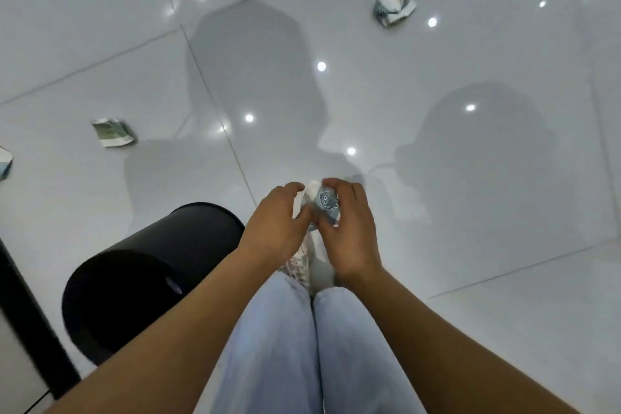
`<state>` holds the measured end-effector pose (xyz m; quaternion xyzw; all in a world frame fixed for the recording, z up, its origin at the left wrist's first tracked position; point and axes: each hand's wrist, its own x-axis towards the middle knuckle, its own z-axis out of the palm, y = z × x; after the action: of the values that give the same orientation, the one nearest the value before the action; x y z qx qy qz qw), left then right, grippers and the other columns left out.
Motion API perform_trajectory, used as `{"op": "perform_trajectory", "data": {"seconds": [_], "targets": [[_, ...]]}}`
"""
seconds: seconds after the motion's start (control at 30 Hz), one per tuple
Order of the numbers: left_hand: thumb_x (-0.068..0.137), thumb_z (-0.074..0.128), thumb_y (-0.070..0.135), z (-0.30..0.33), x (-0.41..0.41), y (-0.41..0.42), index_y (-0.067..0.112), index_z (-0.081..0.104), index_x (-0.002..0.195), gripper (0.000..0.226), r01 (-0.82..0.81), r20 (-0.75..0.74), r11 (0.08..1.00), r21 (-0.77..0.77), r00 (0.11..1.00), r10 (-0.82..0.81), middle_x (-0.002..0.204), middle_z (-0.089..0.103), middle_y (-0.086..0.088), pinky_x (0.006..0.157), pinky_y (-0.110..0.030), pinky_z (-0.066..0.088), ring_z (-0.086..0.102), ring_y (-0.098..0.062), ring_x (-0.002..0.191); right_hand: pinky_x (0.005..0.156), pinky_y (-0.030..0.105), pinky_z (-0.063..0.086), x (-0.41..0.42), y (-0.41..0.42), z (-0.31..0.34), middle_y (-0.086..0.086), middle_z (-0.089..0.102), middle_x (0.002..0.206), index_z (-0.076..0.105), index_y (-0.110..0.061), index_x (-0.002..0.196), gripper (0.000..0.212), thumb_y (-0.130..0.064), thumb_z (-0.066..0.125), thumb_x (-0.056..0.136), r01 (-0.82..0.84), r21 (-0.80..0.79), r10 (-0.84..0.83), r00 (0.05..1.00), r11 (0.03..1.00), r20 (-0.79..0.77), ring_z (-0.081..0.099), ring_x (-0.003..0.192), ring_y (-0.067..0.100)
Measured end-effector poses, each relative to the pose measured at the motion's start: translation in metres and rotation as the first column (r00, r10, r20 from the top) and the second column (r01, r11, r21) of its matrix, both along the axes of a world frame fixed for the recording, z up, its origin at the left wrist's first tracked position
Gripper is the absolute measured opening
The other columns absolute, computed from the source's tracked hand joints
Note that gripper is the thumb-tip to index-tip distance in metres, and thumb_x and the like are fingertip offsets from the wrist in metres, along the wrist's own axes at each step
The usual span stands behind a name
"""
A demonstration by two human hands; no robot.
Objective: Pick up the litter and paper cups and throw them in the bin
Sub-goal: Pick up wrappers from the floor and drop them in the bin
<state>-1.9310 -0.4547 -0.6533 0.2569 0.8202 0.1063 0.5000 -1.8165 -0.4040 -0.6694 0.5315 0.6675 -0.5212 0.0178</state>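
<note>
Both bare forearms reach forward over pale blue jeans, where the left hand (277,218) and right hand (347,228) together grip one crumpled white-and-blue printed paper cup (322,202). Just left of that cup and nearer the left hand stands the black cylindrical plastic bin (188,232), its mouth open, so the throw probably goes leftward.

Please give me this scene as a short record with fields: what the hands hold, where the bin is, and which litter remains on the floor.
held item: crumpled paper cup, gripped by left hand and right hand together
bin: black bin, to the person's left, beside the legs
litter on floor: crumpled cup far right; crumpled cup left; a piece at the left edge, partly cut off
floor: glossy white tiles
stage: held cup not yet in the bin
</note>
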Motion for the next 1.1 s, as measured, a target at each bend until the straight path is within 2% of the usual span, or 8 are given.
{"op": "perform_trajectory", "data": {"seconds": [0.1,0.2,0.33,0.47,0.6,0.7,0.87,1.1], "targets": [[0.095,0.051,0.032,0.055,-0.015,0.010,0.020,0.049,0.130,0.037,-0.117,0.067,0.991,0.065,0.991,0.112,0.123,0.059,0.001,0.095,-0.030,0.046,0.056,-0.014,0.109,0.076,-0.006,0.034,-0.019,0.007,0.063,-0.002,0.051,0.123,0.054,-0.016,0.127,0.040,-0.003,0.062,0.089,-0.025,0.022,0.026,0.999,0.999,-0.037,0.046,0.094,-0.004],[0.093,0.055,0.029,0.108,-0.036,0.017,0.021,0.053,0.116,0.025,-0.221,0.101,0.969,0.110,0.972,0.210,0.105,0.065,0.000,0.086,-0.038,0.053,0.062,-0.015,0.094,0.078,-0.004,0.037,-0.043,0.015,0.120,-0.003,0.051,0.123,0.052,-0.015,0.128,0.044,0.001,0.060,0.088,-0.047,0.016,0.048,0.997,0.999,-0.065,0.048,0.096,-0.003],[0.090,0.061,0.027,0.158,-0.067,0.018,0.022,0.055,0.101,0.013,-0.346,0.127,0.925,0.156,0.936,0.328,0.092,0.065,0.004,0.072,-0.028,0.054,0.063,-0.010,0.081,0.079,-0.003,0.039,-0.078,0.022,0.175,-0.006,0.050,0.123,0.050,-0.020,0.130,0.046,-0.003,0.061,0.089,-0.105,0.024,0.107,0.992,0.994,-0.070,0.053,0.105,0.005],[0.090,0.062,0.026,0.193,-0.098,0.021,0.022,0.053,0.098,0.012,-0.369,0.076,0.907,0.205,0.930,0.361,0.087,0.060,0.010,0.058,-0.008,0.042,0.057,0.000,0.074,0.084,0.004,0.040,-0.106,0.029,0.209,-0.006,0.049,0.131,0.045,-0.023,0.135,0.053,-0.007,0.065,0.088,-0.182,0.044,0.185,0.980,0.982,-0.066,0.054,0.113,0.008],[0.092,0.058,0.027,0.213,-0.125,0.026,0.020,0.051,0.109,0.019,-0.424,-0.019,0.886,0.186,0.900,0.435,0.097,0.059,0.003,0.056,-0.009,0.036,0.055,-0.006,0.077,0.092,0.020,0.045,-0.118,0.045,0.226,-0.009,0.044,0.136,0.041,-0.027,0.137,0.062,-0.006,0.065,0.084,-0.203,0.092,0.207,0.978,0.975,-0.038,0.049,0.119,0.009],[0.092,0.057,0.026,0.219,-0.139,0.034,0.021,0.050,0.105,0.015,-0.372,-0.064,0.909,0.185,0.919,0.389,0.095,0.057,0.004,0.052,-0.008,0.034,0.053,-0.004,0.073,0.091,0.028,0.049,-0.120,0.067,0.230,-0.008,0.045,0.135,0.042,-0.028,0.136,0.061,-0.009,0.065,0.083,-0.179,0.116,0.180,0.984,0.977,-0.004,0.050,0.118,0.013],[0.092,0.055,0.026,0.217,-0.143,0.061,0.021,0.051,0.106,0.015,-0.333,-0.053,0.933,0.137,0.938,0.342,0.097,0.057,0.005,0.061,-0.017,0.039,0.055,-0.012,0.082,0.085,0.024,0.041,-0.111,0.124,0.220,-0.004,0.045,0.134,0.043,-0.025,0.136,0.057,-0.009,0.064,0.084,-0.214,0.139,0.203,0.975,0.967,0.087,0.048,0.118,0.017],[0.092,0.055,0.026,0.196,-0.142,0.144,0.026,0.048,0.095,0.008,-0.279,-0.064,0.956,0.089,0.956,0.285,0.087,0.054,0.010,0.058,-0.016,0.036,0.050,-0.002,0.072,0.090,0.027,0.038,-0.097,0.232,0.197,-0.002,0.043,0.140,0.041,-0.024,0.139,0.059,-0.013,0.063,0.085,-0.255,0.085,0.225,0.939,0.963,0.259,0.043,0.125,0.021]]}}
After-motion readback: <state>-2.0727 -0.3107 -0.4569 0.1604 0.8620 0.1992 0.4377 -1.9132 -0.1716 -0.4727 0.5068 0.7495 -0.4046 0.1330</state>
